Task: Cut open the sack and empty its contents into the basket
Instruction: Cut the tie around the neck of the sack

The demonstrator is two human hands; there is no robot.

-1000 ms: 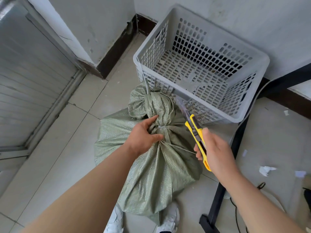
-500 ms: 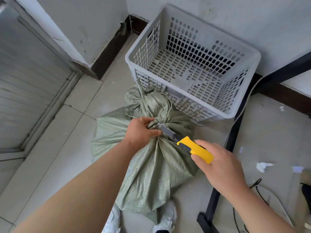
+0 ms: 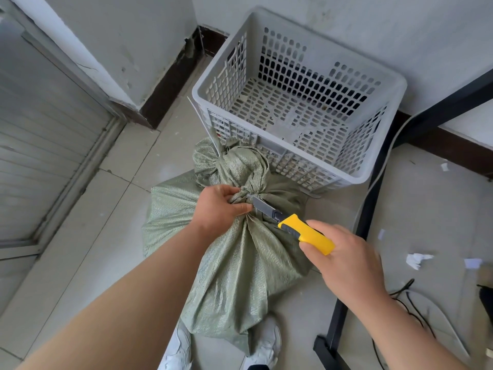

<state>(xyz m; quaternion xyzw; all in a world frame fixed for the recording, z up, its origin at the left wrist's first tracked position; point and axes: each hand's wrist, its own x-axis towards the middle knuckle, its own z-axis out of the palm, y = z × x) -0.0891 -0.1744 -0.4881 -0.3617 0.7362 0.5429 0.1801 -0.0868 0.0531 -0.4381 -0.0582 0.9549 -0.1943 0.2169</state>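
Observation:
A green woven sack [image 3: 240, 268] stands on the tiled floor, its neck tied shut and bunched above the tie. My left hand [image 3: 217, 206] grips the neck just below the knot. My right hand [image 3: 344, 263] holds a yellow utility knife [image 3: 304, 232] with its blade extended. The blade tip touches the tie at the neck, right beside my left fingers. Just beyond the sack stands a grey perforated plastic basket [image 3: 373, 172], holding nothing that I can see.
A black metal table leg [image 3: 349, 276] runs down the right side, with cables [image 3: 410, 300] and paper scraps [image 3: 416, 260] on the floor beyond it. A wall corner and a sliding door track are at the left. My white shoes [image 3: 266, 345] show under the sack.
My right hand swung the knife from upright beside the basket down to the sack's neck, and the blade now rests against the tie. The left hand kept its grip.

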